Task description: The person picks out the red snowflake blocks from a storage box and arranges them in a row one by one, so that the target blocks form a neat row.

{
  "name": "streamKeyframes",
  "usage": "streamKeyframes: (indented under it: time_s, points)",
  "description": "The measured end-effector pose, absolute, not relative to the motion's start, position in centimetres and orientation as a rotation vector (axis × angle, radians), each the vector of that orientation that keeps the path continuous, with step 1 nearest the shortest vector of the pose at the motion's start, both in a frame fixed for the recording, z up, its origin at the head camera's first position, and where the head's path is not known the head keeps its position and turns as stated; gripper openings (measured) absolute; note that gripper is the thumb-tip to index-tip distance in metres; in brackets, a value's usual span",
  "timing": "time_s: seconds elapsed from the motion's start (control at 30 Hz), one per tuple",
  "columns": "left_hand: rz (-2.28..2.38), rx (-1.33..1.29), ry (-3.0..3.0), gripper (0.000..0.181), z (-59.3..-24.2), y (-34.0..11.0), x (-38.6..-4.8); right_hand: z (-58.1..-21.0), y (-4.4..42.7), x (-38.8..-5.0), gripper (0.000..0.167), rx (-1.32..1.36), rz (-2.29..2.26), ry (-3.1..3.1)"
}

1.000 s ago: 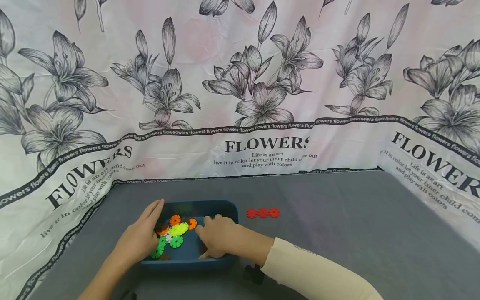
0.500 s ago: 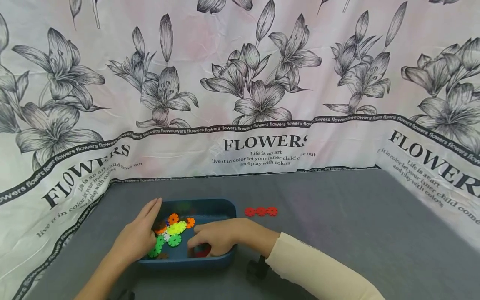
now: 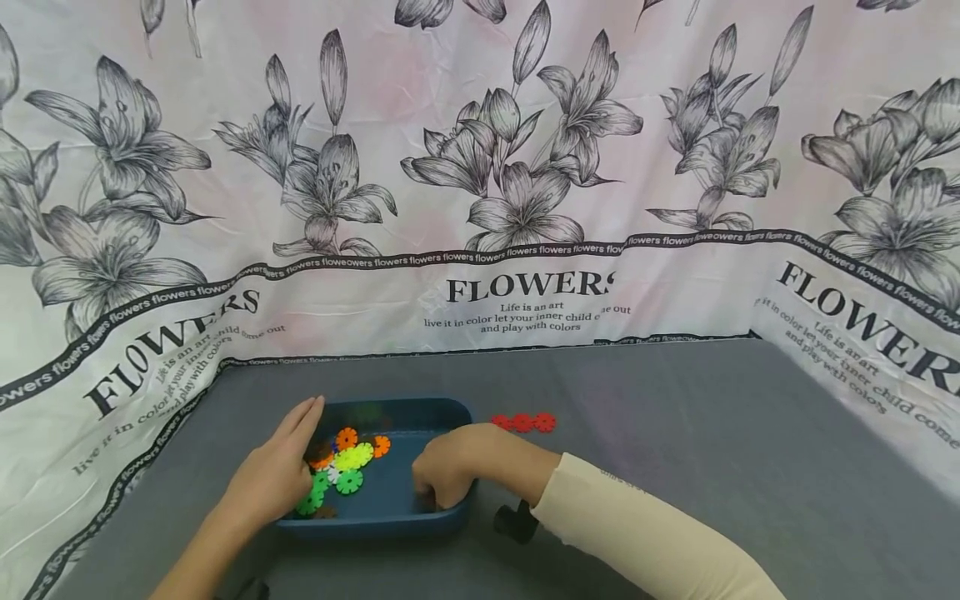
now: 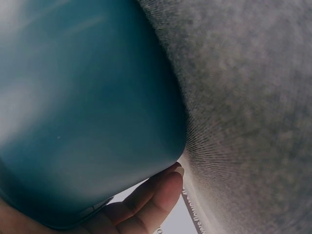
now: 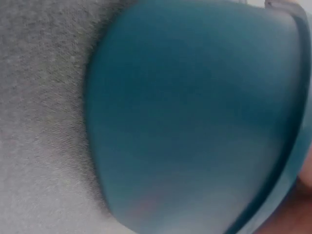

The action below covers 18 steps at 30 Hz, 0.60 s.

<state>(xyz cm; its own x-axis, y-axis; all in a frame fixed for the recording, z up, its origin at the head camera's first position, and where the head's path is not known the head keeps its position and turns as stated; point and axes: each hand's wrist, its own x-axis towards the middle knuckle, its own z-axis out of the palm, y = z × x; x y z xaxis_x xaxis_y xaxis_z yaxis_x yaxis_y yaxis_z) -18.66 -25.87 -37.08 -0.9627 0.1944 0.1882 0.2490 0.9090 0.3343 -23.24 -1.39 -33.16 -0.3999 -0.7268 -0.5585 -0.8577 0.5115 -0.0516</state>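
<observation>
The left hand (image 3: 273,475) lies along the left end of a dark blue tray (image 3: 375,527), its extended fingers against the wall; the left wrist view has its fingertips (image 4: 170,187) by the tray's outer side (image 4: 97,107). Inside the right part of the tray the right hand (image 3: 453,467) reaches down with bent fingers, and what they touch is hidden. Between the hands lie notched discs: orange (image 3: 347,439), yellow (image 3: 352,457), green (image 3: 348,481) and white (image 3: 334,474). In the right wrist view, the tray's outer wall (image 5: 190,112) hides most of that hand.
Three joined red discs (image 3: 523,422) lie on the grey table (image 3: 675,433) behind and right of the tray. A dark object (image 3: 516,522) is under the right forearm. A flower-printed cloth (image 3: 525,192) hangs behind the table.
The right hand has shifted right within the tray, its fingers now lower and more bent. A red piece seen beneath it half a second ago is hidden. The left hand stays at the tray.
</observation>
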Motion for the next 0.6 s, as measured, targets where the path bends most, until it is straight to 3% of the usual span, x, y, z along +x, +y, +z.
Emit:
streamKeyframes:
  time_s: [0.4,0.6]
  points:
    - [-0.537,-0.351,-2.913,0.083,-37.3,-26.0,-18.7,-33.3,-1.3,-24.9,0.047,-1.167,-0.017,1.833]
    - [-0.558,-0.353,-2.911,0.085,-37.1,-26.0,-18.7,-34.2,-2.0,-25.6,0.038,-1.170,0.003,1.784]
